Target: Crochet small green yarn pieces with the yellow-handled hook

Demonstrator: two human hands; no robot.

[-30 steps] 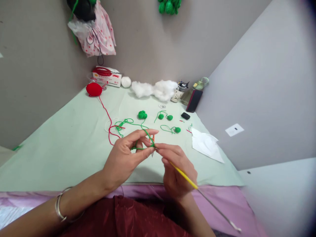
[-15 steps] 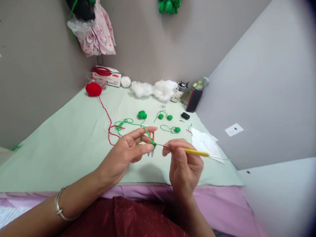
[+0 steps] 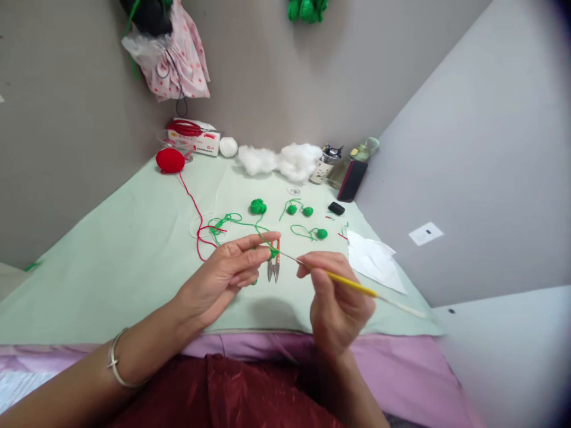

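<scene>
My left hand (image 3: 229, 267) pinches a small green crocheted piece (image 3: 273, 254) between thumb and fingers, with green yarn running over the index finger. My right hand (image 3: 336, 300) grips a crochet hook (image 3: 352, 285) by its yellow handle, and the hook's thin metal tip meets the green piece. Behind the fingertips, orange-handled thread snips (image 3: 273, 271) lie on the table, blades toward me. The yarn leads back to a green yarn ball (image 3: 257, 206). Small green balls (image 3: 322, 233) with yarn tails lie beyond my right hand.
On the pale green tablecloth (image 3: 134, 238) are a red yarn ball (image 3: 170, 160) at the left, white stuffing (image 3: 298, 161) at the back, a phone (image 3: 352, 181), a black object (image 3: 336, 208) and white paper (image 3: 375, 261) at the right.
My left fingers have drawn closer together, and the green piece sits slightly higher and further left. The hook now slants more, its handle end lower. More of the snips shows.
</scene>
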